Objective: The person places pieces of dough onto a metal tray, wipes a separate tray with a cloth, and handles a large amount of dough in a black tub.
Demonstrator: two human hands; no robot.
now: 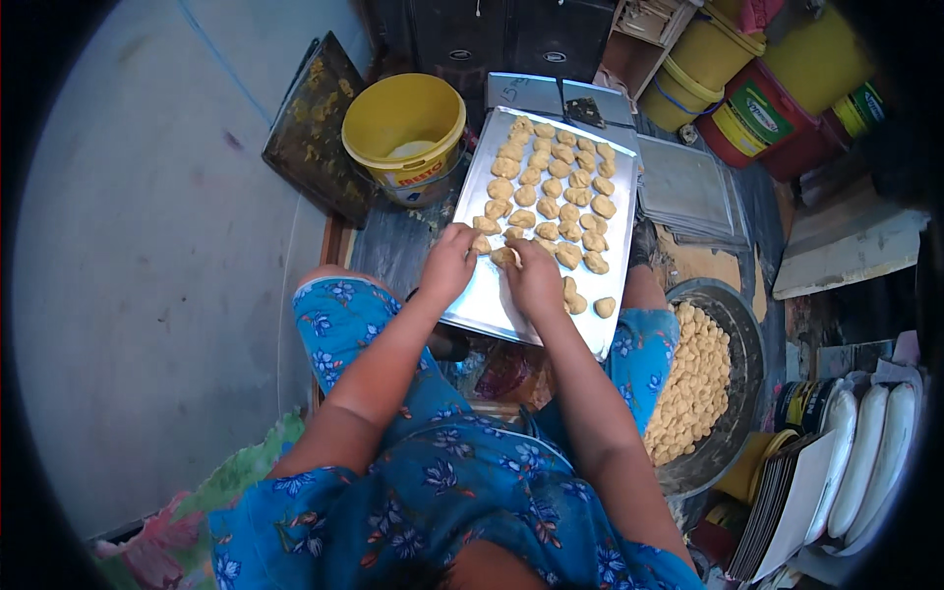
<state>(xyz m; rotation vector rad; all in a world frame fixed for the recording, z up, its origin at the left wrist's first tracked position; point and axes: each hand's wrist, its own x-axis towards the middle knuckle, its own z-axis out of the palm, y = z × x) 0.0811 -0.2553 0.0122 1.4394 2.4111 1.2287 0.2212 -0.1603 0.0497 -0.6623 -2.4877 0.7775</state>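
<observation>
A silver baking tray [472, 307] lies in front of me, bearing rows of rough tan dough balls [553, 187] over its far and middle parts. My left hand [450, 264] is at the tray's left edge, its fingertips closed on a dough ball [481, 244]. Just to its right, my right hand [535, 280] has its fingers curled down on another dough ball [502, 257]. The undersides of both hands' fingers are hidden. Nearer me, a small group of balls [574, 298] and a single ball [605, 307] sit right of my right wrist.
At my right knee stands a dark round basin [749, 374] heaped with dough pieces. A yellow bucket [403, 123] is beyond the tray's left side, beside a leaning dark tray [320, 128]. Flat metal sheets [688, 182] lie to the right. Stacked buckets [757, 118] fill the far right.
</observation>
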